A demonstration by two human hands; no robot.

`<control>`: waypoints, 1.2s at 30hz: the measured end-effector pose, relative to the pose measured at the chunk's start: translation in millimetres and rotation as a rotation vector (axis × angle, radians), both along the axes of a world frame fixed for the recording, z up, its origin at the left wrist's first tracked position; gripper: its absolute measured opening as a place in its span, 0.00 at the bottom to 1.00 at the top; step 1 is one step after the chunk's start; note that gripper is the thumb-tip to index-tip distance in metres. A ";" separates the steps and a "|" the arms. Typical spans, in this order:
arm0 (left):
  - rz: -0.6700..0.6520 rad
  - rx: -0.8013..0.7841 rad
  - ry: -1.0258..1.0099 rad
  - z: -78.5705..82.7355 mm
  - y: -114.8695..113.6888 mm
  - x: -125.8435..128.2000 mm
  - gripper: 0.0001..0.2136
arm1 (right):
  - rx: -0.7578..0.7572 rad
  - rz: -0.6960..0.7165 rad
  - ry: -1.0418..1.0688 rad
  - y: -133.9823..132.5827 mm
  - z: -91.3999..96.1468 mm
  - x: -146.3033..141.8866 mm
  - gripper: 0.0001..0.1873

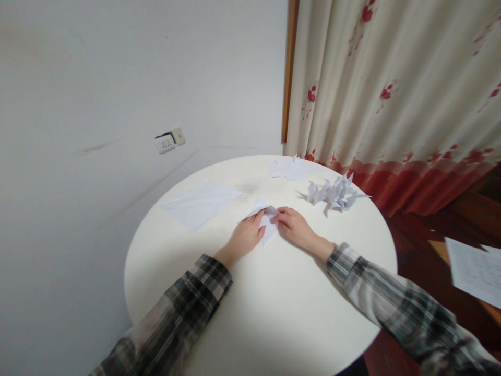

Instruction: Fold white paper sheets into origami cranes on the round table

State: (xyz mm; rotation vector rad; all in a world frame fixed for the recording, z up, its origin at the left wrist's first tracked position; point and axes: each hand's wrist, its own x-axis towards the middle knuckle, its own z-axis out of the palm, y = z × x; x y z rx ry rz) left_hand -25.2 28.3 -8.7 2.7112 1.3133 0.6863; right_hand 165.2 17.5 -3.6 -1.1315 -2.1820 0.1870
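Note:
A small folded sheet of white paper (267, 223) lies on the round white table (250, 313) between my hands. My left hand (247, 234) rests on its left side, with the thumb and fingers closed on the paper. My right hand (294, 225) pinches the paper's right edge between thumb and fingertips. One flap stands partly raised near the fingers, and a pointed corner faces me. Parts of the folds are hidden under the left fingers.
A flat stack of white paper (203, 202) lies at the left. Several folded paper cranes (337, 192) cluster at the right, with more paper (291, 169) at the far edge. A wall (117, 62) and curtain (376, 125) border the table. Written sheets (475, 269) sit lower right.

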 end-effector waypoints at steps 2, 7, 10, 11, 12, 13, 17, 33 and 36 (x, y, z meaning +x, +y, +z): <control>0.006 -0.001 0.007 0.3 0.0 0.5 0.21 | -0.001 -0.005 -0.019 -0.4 0.5 0.0 0.14; 0.012 0.000 0.013 -1.5 1.1 0.8 0.21 | -0.009 -0.026 -0.022 -1.8 2.2 -1.2 0.14; 0.015 -0.011 0.014 -2.3 1.0 0.5 0.22 | -0.012 -0.009 -0.012 -1.8 2.7 -1.3 0.14; 0.011 -0.012 0.013 -2.0 0.5 0.5 0.22 | -0.011 -0.004 -0.007 -1.8 2.8 -1.2 0.14; 0.004 -0.014 0.014 -1.5 -0.2 0.6 0.22 | -0.009 0.000 -0.001 -1.6 2.8 -1.0 0.14; -0.001 -0.020 0.017 -0.6 -1.2 0.7 0.21 | -0.005 0.004 0.005 -1.4 2.8 -0.8 0.13; -0.012 -0.094 0.020 5.0 -5.8 1.7 0.16 | 0.011 0.027 0.014 -0.3 1.8 0.1 0.09; -0.190 -0.153 -0.100 10.1 -7.0 5.9 0.11 | 0.023 0.034 0.034 -4.4 5.5 -0.3 0.06; -0.191 -0.166 -0.099 13.4 -9.0 6.7 0.11 | 0.026 0.039 0.041 -4.0 4.3 -0.2 0.05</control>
